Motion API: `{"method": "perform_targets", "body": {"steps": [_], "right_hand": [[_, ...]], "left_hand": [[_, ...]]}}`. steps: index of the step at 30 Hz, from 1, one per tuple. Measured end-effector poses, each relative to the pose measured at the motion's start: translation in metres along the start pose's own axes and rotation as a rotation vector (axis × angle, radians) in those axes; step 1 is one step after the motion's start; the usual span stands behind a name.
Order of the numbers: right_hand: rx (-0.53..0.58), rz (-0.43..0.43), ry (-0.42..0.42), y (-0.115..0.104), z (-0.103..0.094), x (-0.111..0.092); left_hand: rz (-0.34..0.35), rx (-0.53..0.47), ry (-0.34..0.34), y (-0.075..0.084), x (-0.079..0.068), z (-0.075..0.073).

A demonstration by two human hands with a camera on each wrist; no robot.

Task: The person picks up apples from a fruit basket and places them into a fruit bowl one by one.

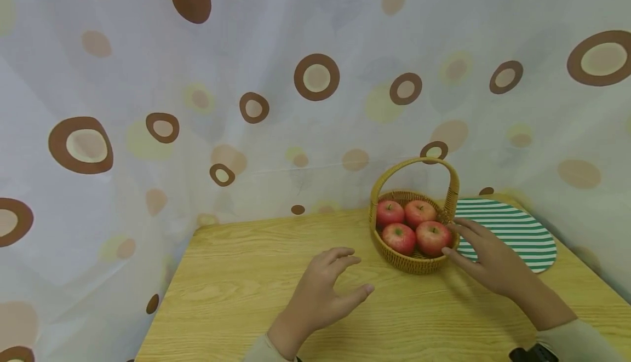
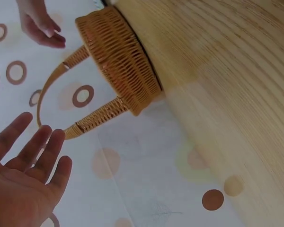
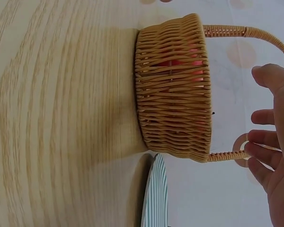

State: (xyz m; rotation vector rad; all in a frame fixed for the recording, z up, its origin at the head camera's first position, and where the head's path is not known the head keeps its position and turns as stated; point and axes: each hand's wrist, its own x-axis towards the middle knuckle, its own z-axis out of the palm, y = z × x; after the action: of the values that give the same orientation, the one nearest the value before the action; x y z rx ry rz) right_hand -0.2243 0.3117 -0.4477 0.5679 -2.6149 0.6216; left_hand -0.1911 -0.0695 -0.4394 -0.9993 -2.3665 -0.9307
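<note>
A wicker basket (image 1: 414,265) with a tall arched handle stands on the wooden table, holding several red apples (image 1: 399,239). My right hand (image 1: 493,260) hovers at the basket's right rim, fingers spread and nothing in them; its fingertips overlap the rim near the front right apple (image 1: 434,238). In the right wrist view the thumb and fingers of this hand (image 3: 279,146) are apart, above the basket's woven side (image 3: 173,90). My left hand (image 1: 322,291) is in the air in front and left of the basket, fingers apart and empty. The left wrist view shows its palm (image 2: 23,184) bare.
A round placemat (image 1: 512,230) with green and white stripes lies right of the basket, partly behind my right hand. The wooden table (image 1: 246,280) extends to the left. A white curtain (image 1: 276,33) with brown and beige circles hangs behind and at both sides.
</note>
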Motion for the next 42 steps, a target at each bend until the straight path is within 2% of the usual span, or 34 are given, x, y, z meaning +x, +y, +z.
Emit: {"method": "perform_targets", "body": {"steps": [14,17,23,29,32,38,42], "right_hand": [[0.051,0.057,-0.115,0.014,0.011,0.008],[0.06,0.05,-0.127,0.016,0.016,0.011],[0.038,0.056,-0.175,0.015,0.022,0.013],[0.0,0.054,-0.172,0.019,0.028,0.013],[-0.016,0.043,-0.165,0.022,0.032,0.013],[-0.042,0.035,-0.165,0.026,0.036,0.015],[-0.041,0.031,-0.169,0.023,0.037,0.018]], "left_hand": [[0.182,0.001,-0.069,0.008,0.037,0.04],[0.22,0.051,-0.077,0.007,0.044,0.048],[0.246,0.152,-0.12,0.005,0.055,0.063],[0.294,0.243,-0.083,0.001,0.068,0.082],[0.291,0.284,-0.093,-0.001,0.076,0.092],[0.256,0.344,-0.181,-0.006,0.088,0.108],[0.217,0.413,-0.194,-0.012,0.093,0.117]]}}
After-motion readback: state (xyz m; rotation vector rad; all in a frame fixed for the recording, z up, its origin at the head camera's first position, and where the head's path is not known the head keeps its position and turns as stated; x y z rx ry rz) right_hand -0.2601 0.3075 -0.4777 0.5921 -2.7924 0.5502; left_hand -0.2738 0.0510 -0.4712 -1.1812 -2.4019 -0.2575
